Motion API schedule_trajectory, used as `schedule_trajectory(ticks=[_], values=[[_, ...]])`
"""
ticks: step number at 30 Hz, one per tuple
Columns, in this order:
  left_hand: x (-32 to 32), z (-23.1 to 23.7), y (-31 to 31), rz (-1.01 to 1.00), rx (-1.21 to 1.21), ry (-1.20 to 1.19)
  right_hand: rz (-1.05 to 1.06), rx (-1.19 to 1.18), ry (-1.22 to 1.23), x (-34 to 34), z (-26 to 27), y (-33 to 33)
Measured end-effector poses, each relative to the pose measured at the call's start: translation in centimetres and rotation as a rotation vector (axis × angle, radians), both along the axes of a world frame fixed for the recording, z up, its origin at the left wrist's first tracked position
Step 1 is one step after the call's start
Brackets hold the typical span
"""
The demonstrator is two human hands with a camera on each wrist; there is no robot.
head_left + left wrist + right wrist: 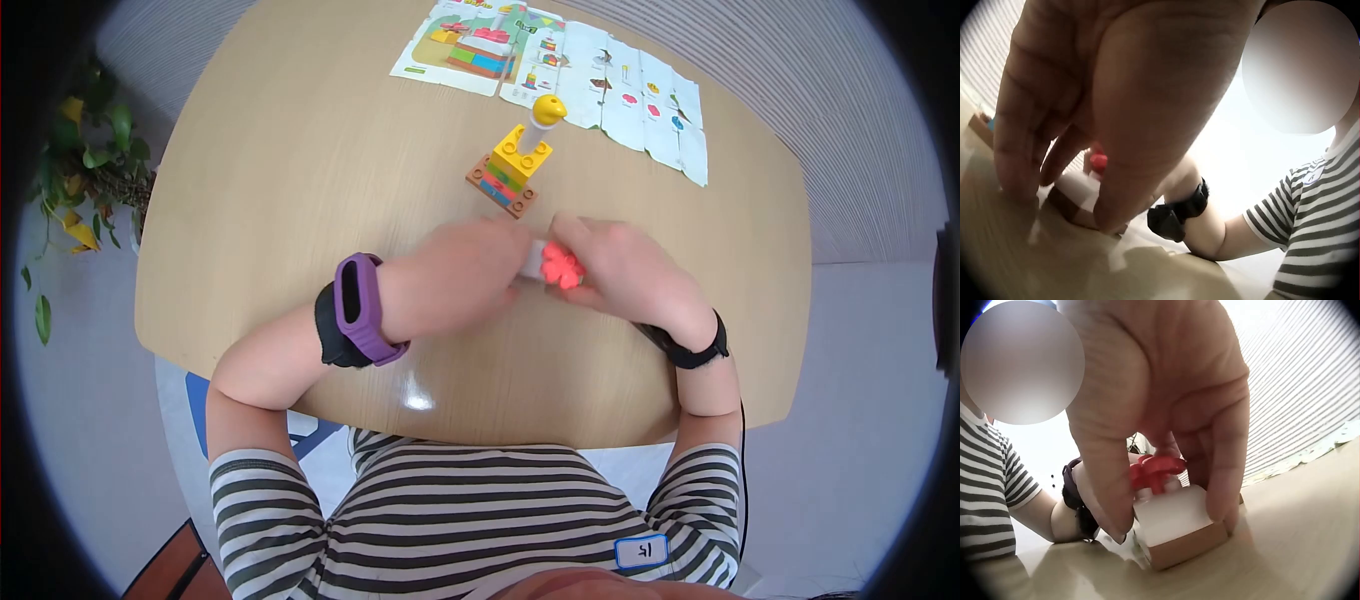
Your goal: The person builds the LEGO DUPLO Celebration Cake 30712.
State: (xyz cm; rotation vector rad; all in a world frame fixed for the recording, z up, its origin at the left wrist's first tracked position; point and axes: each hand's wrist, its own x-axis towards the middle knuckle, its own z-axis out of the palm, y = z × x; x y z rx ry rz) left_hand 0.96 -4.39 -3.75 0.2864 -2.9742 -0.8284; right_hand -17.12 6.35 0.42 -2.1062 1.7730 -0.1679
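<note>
A white block (pixel 1175 515) on a brown base (pixel 1190 547) stands on the table, with a red flower-shaped piece (pixel 1159 470) at its top. My right hand (pixel 635 265) grips this stack from the right, thumb and fingers on opposite sides in the right wrist view. From the left, my left hand (pixel 460 270) holds the white block (pixel 1079 190) between thumb and fingers; it is blurred in the head view. The red flower (pixel 562 266) shows between both hands there, and much of the block is hidden.
Beyond my hands stands a tower: a brown plate (pixel 518 207), coloured layers, a yellow block (pixel 522 150), a white post and a yellow top piece (pixel 549 109). Unfolded instruction sheets (pixel 580 75) lie at the table's far edge. A plant (pixel 100 150) is at the left.
</note>
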Motion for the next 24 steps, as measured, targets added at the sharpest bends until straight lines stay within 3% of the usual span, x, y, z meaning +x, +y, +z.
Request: schedule_trajectory(ticks=[4, 7, 10, 13, 24], values=[[0.8, 1.7, -1.8, -0.034, -0.207, -0.153, -0.181, 0.004, 0.145, -2.2, 0.1, -0.3], [0.5, 3.6, -2.5, 0.115, -0.170, -0.334, -0.259, 0.019, 0.183, -3.2, 0.3, -0.7], [0.4, 3.4, -3.9, 0.221, -0.211, -0.248, -0.253, 0.005, 0.148, -3.8, 0.1, -1.0], [0.4, 2.0, -5.5, 0.245, -0.277, -0.008, -0.253, 0.008, 0.098, -4.1, 0.2, -1.0], [-0.9, 2.3, -7.8, 0.117, 0.005, -0.004, -0.241, 0.047, 0.046, -4.3, 0.5, -0.9]])
